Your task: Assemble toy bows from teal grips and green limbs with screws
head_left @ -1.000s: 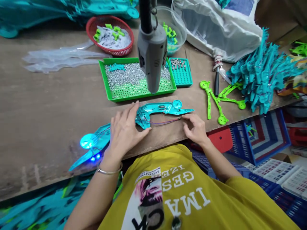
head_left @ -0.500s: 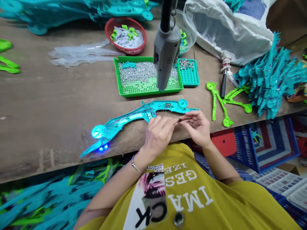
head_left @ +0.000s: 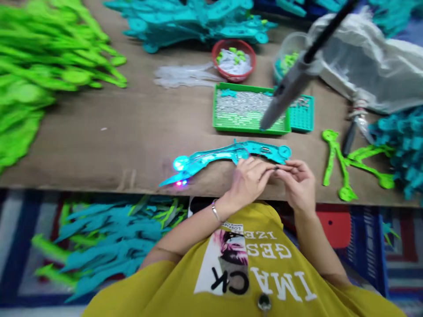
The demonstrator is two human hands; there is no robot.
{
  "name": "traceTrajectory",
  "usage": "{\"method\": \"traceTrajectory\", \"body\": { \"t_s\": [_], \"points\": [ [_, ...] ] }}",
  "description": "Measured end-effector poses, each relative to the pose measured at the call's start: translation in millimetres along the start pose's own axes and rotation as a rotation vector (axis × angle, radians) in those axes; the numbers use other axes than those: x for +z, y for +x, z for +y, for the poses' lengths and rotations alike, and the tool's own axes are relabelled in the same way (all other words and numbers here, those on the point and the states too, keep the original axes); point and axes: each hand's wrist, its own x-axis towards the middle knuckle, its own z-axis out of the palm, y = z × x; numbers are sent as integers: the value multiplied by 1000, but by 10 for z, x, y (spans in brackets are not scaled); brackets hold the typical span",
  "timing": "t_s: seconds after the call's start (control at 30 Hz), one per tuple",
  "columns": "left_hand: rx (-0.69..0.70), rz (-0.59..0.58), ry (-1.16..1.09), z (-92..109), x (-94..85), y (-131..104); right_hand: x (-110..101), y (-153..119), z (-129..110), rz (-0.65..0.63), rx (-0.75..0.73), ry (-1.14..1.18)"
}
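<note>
A turquoise bow-shaped plastic shell (head_left: 211,155) lies on the table near its front edge, with thin wires along it and small red and blue lights glowing at its left end. My left hand (head_left: 249,179) is at the shell's middle, fingertips closed on a small dark part (head_left: 276,168). Facing it, my right hand (head_left: 299,182) pinches the same small part between thumb and fingers, just below the shell's right end. What the part is cannot be made out.
A grey electric screwdriver (head_left: 286,92) hangs over a green tray (head_left: 218,130) of screws. Behind stands a red basket (head_left: 235,79). Green parts (head_left: 342,176) lie right, with a turquoise pile (head_left: 401,149) beyond. Green pieces (head_left: 62,57) heap at far left.
The camera view has swung left, so the table items appear further right and the green heap has come into view. The shell's lights changed from blue to red and blue. Both hands keep their pinch.
</note>
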Motion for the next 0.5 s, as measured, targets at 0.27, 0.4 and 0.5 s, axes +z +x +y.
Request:
{"method": "traceTrajectory", "body": {
  "t_s": [0.27,0.4,0.5],
  "points": [
    [-4,-123,37,-81,133,-56,-196,80,38,-10,17,-217],
    [45,-44,2,-121,16,-160,-294,155,-44,35,-242,-709],
    [37,67,12,-202,-227,-323,-95,197,-156,29,-569,-1013]
  ]
}}
